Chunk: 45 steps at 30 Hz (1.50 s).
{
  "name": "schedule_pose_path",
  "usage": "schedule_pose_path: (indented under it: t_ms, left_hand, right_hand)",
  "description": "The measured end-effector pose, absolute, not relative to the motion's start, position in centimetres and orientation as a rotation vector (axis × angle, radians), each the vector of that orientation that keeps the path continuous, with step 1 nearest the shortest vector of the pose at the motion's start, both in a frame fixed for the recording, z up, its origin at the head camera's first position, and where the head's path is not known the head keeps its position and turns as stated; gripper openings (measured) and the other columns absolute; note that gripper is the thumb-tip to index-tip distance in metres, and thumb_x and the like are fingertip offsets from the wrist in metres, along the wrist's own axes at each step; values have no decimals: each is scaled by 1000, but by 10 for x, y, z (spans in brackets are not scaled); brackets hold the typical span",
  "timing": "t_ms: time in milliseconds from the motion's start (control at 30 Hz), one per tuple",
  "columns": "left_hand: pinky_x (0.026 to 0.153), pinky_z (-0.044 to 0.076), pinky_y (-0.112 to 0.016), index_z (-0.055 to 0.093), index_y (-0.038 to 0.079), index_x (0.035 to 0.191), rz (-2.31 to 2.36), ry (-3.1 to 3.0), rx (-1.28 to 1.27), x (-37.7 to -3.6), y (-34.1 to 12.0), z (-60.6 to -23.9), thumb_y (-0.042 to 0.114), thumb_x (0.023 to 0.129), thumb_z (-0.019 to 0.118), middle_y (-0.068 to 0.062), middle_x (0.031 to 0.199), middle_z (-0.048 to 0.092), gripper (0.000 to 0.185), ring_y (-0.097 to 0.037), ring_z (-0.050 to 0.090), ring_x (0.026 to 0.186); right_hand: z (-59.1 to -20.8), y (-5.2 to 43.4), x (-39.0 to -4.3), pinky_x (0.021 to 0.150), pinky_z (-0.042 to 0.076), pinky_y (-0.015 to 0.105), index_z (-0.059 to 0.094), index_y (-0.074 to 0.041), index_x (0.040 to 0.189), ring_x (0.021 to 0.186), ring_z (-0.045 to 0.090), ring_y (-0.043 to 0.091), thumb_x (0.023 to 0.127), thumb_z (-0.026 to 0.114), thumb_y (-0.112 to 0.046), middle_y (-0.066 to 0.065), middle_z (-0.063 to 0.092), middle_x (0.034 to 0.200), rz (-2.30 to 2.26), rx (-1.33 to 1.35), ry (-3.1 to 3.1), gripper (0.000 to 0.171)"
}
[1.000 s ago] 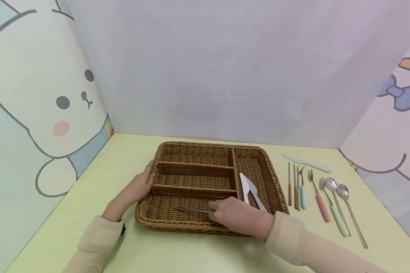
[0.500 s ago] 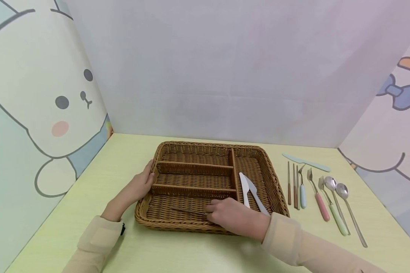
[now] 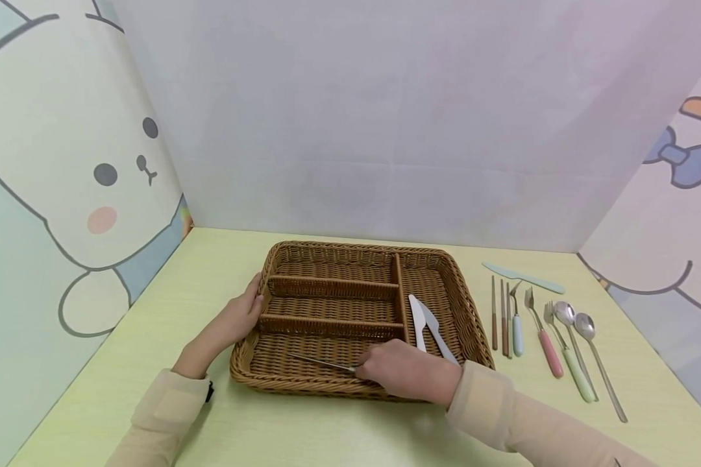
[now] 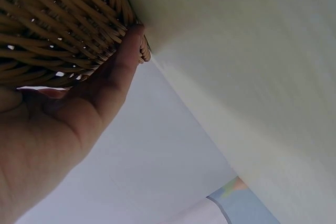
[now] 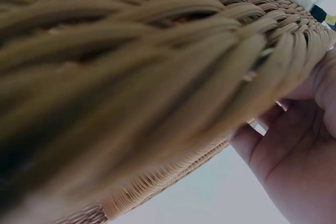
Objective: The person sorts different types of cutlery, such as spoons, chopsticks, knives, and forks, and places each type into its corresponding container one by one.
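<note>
A brown wicker cutlery tray (image 3: pixel 359 387) with several compartments stands on the table. My left hand (image 3: pixel 241 319) holds its left side; in the left wrist view the hand (image 4: pixel 79 114) lies along the outer wall with a finger stretched against the wicker. My right hand (image 3: pixel 405 370) reaches over the front rim and pinches a thin, straight metal utensil (image 3: pixel 318 360) low in the front left compartment. Its kind cannot be told, since the fingers hide the near end. In the right wrist view the rim covers the fingertips of the hand (image 5: pixel 299 150).
A white table knife (image 3: pixel 417 321) and a grey table knife (image 3: pixel 438 334) lie in the right compartment. Right of the tray are a light-blue knife (image 3: pixel 526 277), chopsticks (image 3: pixel 494 318), several forks, one pink-handled fork (image 3: pixel 549 353), and two spoons (image 3: pixel 586 327). Walls (image 3: pixel 385 130) enclose the table.
My right hand has shifted slightly left and stays low in the front compartment. The utensil's far end has moved left and its angle has steepened. My left hand keeps its place on the tray.
</note>
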<state>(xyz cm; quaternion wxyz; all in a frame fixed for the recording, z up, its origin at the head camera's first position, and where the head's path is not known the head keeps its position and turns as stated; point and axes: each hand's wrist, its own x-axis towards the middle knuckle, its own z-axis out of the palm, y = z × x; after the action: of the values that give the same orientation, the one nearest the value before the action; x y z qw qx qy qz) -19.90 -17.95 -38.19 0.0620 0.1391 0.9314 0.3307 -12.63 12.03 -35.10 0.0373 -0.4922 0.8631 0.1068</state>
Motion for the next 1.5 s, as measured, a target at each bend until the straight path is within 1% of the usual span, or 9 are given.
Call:
schedule_pose_path:
  t_ms: [133,333,567,800,1000,1133,1267,1367,1500]
  left_hand:
    - [46,34,-30,-4,-6,144,997,2818,416,-200,-179,-382,12,100,26,2,50,33,56,-11,25,41]
    - [47,34,-30,-4,-6,144,988,2823,412,-199,-179,-382,12,100,26,1,51,35,56,-11,26,41]
    - [49,35,-30,-3,-6,144,979,2828,423,-198,-180,-381,13,101,27,-2,54,38,56,-13,29,42]
    - [45,34,-30,-3,-6,144,977,2831,425,-200,-180,-382,12,101,27,0,52,36,56,-11,27,41]
    - [43,34,-29,-3,-6,145,982,2828,423,-201,-180,-384,12,101,27,2,50,33,56,-11,26,40]
    - [43,34,-30,-2,-5,145,987,2828,424,-201,-181,-385,12,101,27,1,51,33,56,-11,26,40]
    - [44,34,-30,-2,-6,145,986,2832,428,-202,-181,-386,12,101,27,1,51,34,56,-11,27,41]
    - [45,34,-30,-3,-5,145,982,2831,433,-202,-181,-387,13,101,27,1,51,34,56,-11,27,40]
    - [45,35,-30,-3,-5,145,980,2826,431,-201,-181,-386,13,101,26,1,51,34,56,-11,27,40]
  right_hand:
    - [-350,120,-126,54,44,11,72,-22,95,71,58,2,82,64,-3,-8,66,91,324,-1473,2636,24]
    - [-349,122,-128,55,43,14,71,-24,90,70,56,2,80,66,-4,-10,64,84,410,-1538,2632,23]
    - [-340,129,-131,55,44,15,70,-21,89,73,57,5,77,63,3,-9,64,87,366,-1558,2689,28]
    - [-327,142,-138,57,46,18,68,-16,88,71,57,8,80,64,-4,-7,63,80,306,-1568,2806,16]
    - [-317,161,-147,54,43,16,68,-13,90,67,55,7,80,60,1,-5,61,79,121,-1464,2902,19]
    - [-312,175,-153,49,36,15,64,-14,80,58,47,4,81,57,1,-6,57,71,10,-1401,2984,17]
    - [-307,191,-158,50,39,18,65,-13,81,58,50,6,84,59,-4,-2,62,77,-35,-1340,3068,11]
    - [-306,204,-161,53,43,20,67,-12,87,62,55,6,85,61,-6,0,65,84,-26,-1257,3117,9]
    - [-307,223,-168,52,42,20,67,-12,89,60,51,4,84,61,-5,-1,63,82,-45,-1147,3155,10]
